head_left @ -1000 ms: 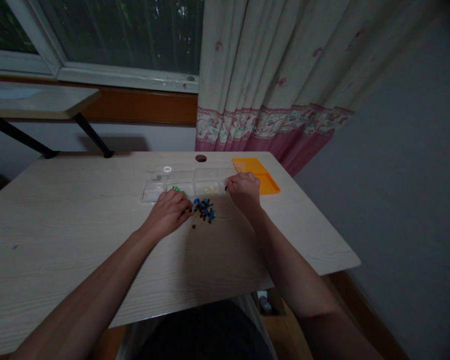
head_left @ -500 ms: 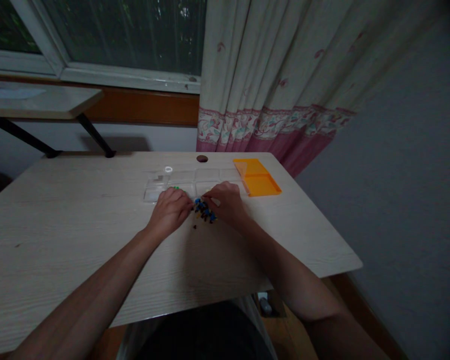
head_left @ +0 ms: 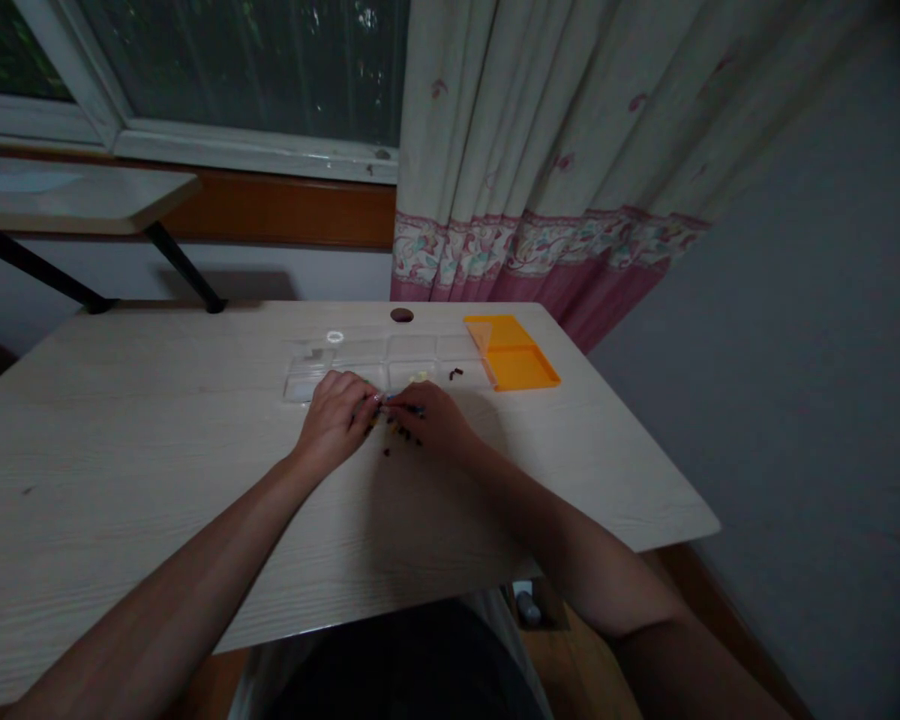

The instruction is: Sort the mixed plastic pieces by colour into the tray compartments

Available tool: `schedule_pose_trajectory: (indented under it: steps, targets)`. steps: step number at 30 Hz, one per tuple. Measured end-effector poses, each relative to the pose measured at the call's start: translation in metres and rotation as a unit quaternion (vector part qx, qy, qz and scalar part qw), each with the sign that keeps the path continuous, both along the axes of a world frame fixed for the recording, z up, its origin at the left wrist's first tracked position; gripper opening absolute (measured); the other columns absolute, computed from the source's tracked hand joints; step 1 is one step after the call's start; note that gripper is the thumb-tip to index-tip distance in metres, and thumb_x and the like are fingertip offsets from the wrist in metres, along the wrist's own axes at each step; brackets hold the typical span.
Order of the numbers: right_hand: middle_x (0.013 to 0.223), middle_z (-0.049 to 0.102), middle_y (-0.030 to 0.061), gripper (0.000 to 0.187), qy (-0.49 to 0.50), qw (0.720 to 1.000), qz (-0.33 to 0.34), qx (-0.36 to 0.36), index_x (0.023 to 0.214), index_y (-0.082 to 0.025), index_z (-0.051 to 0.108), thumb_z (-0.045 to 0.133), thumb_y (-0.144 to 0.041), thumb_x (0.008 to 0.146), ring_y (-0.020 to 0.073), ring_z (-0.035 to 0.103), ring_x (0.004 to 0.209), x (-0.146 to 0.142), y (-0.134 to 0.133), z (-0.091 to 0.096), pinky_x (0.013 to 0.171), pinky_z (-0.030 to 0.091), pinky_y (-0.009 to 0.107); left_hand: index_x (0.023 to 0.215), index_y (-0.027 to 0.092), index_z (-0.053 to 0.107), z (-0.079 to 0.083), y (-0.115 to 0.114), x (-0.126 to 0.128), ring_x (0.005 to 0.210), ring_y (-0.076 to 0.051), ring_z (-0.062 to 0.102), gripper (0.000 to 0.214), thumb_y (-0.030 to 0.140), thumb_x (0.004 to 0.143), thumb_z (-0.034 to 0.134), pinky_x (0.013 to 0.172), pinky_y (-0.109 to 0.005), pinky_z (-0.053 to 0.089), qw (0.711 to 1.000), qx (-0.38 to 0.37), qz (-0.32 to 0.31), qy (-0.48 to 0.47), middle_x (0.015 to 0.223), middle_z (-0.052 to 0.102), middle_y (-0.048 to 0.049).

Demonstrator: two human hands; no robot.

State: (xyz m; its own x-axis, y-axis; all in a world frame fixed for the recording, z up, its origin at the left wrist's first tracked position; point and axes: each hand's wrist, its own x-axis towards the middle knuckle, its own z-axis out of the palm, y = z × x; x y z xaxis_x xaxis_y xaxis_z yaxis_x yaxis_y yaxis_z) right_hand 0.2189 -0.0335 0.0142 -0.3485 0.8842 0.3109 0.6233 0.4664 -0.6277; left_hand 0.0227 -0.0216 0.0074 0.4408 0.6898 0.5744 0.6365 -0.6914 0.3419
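My left hand [head_left: 337, 413] rests at the front edge of a clear plastic compartment box [head_left: 411, 348], fingers curled and pinched together at the tips. My right hand [head_left: 435, 415] reaches over from the other side, its thumb and fingers closed and almost meeting the left fingertips. What either hand pinches is too small to make out. Beneath and between them lies a heap of small dark, yellow and blue pieces [head_left: 403, 430], partly covered by the right hand. One dark piece [head_left: 387, 452] sits apart, nearer to me. Inside the box are some dark pieces [head_left: 456, 373] and pale yellow pieces [head_left: 420, 378].
An orange tray [head_left: 523, 368] adjoins the box's right end. A round hole [head_left: 402, 315] is near the back edge of the wooden table [head_left: 157, 480]. A raised shelf [head_left: 82, 195] stands at the back left, and a curtain [head_left: 495, 200] hangs behind.
My right hand has shifted left and slightly down over the heap, hiding most of the blue pieces. Dark and pale pieces in the box now show. The left hand has barely moved.
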Motion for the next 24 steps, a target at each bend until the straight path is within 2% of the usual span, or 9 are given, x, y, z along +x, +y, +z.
schedule_pose_trajectory:
  steps: [7,14,17,20,22,24]
  targets:
    - [0.081,0.07,0.0009,0.011,0.063,0.994,-0.022,-0.083,0.088,-0.02,0.076,0.066,-0.025,0.086,0.0119,0.06,0.076,-0.001,0.0,0.0,0.072,0.042,0.024,0.091,0.018,0.061,-0.001,0.0,-0.001,0.088,-0.022,0.048,0.024,0.031,0.099,0.043,0.083,-0.039,0.039,1.0,0.003,-0.005,0.015,0.087,0.058,-0.0062]
    - [0.083,0.07,0.0007,0.01,0.082,0.993,-0.035,-0.076,0.088,-0.02,0.075,0.066,-0.024,0.086,0.0117,0.06,0.077,-0.001,0.001,0.003,0.072,0.043,0.024,0.091,0.019,0.059,0.001,-0.001,0.0,0.089,-0.022,0.047,0.026,0.033,0.1,0.04,0.084,-0.04,0.039,1.0,-0.005,-0.005,0.03,0.087,0.057,-0.0064]
    - [0.084,0.072,0.0006,0.009,0.058,0.996,-0.036,-0.052,0.086,-0.021,0.075,0.066,-0.023,0.086,0.0126,0.061,0.08,0.0,0.002,0.005,0.076,0.043,0.025,0.092,0.018,0.06,0.001,-0.001,-0.001,0.09,-0.022,0.047,0.026,0.033,0.1,0.04,0.084,-0.04,0.039,0.999,-0.005,-0.006,0.039,0.088,0.058,-0.0068]
    - [0.085,0.073,0.001,0.01,0.023,0.998,-0.052,0.006,0.085,-0.022,0.075,0.066,-0.025,0.087,0.014,0.062,0.085,0.009,0.006,0.007,0.083,0.043,0.028,0.094,0.019,0.061,0.0,0.0,-0.001,0.091,-0.023,0.048,0.025,0.032,0.1,0.04,0.086,-0.04,0.039,0.999,-0.007,0.004,0.036,0.09,0.059,-0.0071]
    - [0.088,0.074,0.0023,0.011,-0.013,0.994,-0.097,0.052,0.085,-0.022,0.075,0.065,-0.027,0.088,0.0155,0.062,0.088,0.02,0.011,0.008,0.087,0.041,0.03,0.095,0.019,0.061,-0.001,0.001,-0.002,0.092,-0.023,0.049,0.025,0.033,0.1,0.041,0.087,-0.04,0.039,0.999,-0.007,0.012,0.03,0.091,0.06,-0.0071]
    - [0.091,0.073,0.0043,0.014,-0.068,0.98,-0.17,0.077,0.087,-0.021,0.075,0.064,-0.03,0.089,0.0183,0.059,0.092,0.035,0.018,0.01,0.089,0.038,0.033,0.096,0.019,0.062,-0.002,0.002,-0.002,0.092,-0.023,0.05,0.025,0.033,0.1,0.041,0.087,-0.04,0.04,1.0,-0.007,0.013,0.025,0.091,0.06,-0.0071]
